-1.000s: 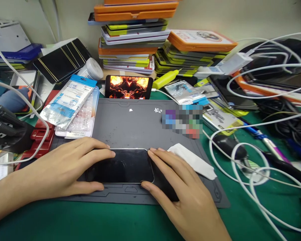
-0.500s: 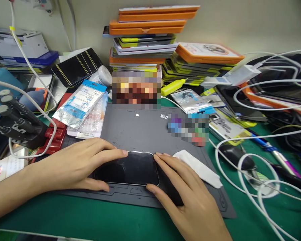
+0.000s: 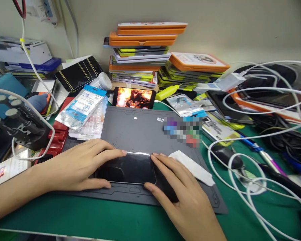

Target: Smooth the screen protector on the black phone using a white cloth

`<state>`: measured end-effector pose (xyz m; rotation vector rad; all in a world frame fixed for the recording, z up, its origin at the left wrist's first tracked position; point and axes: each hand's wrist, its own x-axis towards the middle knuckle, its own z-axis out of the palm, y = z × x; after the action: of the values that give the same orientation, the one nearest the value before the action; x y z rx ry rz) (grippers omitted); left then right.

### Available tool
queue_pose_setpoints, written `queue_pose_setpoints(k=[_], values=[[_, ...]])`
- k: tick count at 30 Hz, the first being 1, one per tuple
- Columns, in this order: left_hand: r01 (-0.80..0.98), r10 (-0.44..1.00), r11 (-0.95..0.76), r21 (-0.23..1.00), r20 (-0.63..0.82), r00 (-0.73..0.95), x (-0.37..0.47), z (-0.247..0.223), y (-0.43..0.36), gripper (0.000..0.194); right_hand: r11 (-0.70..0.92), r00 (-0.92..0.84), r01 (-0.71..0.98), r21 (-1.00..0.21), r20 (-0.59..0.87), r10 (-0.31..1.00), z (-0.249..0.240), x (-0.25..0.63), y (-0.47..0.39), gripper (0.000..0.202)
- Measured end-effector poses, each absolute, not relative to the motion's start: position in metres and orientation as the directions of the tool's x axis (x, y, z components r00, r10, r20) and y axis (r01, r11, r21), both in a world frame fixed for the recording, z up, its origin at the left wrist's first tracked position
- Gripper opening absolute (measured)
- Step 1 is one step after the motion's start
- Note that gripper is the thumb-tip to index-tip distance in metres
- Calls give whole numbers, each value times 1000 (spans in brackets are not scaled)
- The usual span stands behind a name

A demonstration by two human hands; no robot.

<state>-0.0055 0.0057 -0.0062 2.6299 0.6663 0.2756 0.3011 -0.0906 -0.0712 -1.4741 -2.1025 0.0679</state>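
A smartphone [image 3: 131,169] with a dark, glossy screen lies lengthwise on the grey work mat [image 3: 130,134]. At its left end, my left hand [image 3: 84,164] grips it, index finger along the far edge and thumb by the near edge. My right hand [image 3: 184,187] holds the right end, with fingertips at the far corner and the thumb at the near corner. The phone's left end is partly hidden by my left hand. Beside my right hand's fingers lies a folded white wipe [image 3: 192,167].
A second phone [image 3: 135,97] with a lit fiery picture leans at the back. Behind stand stacked orange boxes [image 3: 142,39]. Plastic packets [image 3: 84,107] and a black tool holder [image 3: 30,130] are on the left. White cables [image 3: 212,157] loop over the right side.
The view has tilted up and shifted slightly, so everything appears a little lower at the back. Both hands keep the same hold on the phone.
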Motion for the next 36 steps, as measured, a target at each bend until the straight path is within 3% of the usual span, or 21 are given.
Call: queue_pose_setpoints(k=[15,20,24,31,36], values=[[415,491,-804,425,83,867,-8,-4,5,62,354,-181,841,-408,404,897,-68,297,-92,50],[447,500,-801,398,34,865,-8,-4,8,65,269,63,853,-447,600,798,-62,297,-93,36],[446,489,-828,341,50,871,-8,-7,7,65,119,199,915,-386,688,698,-64,304,-91,32],[435,469,-856,280,67,881,-9,-11,5,63,94,129,949,-301,643,755,-70,309,-87,21],[425,464,-858,289,80,882,-10,-11,5,69,284,-1,910,-302,685,729,-61,290,-89,11]])
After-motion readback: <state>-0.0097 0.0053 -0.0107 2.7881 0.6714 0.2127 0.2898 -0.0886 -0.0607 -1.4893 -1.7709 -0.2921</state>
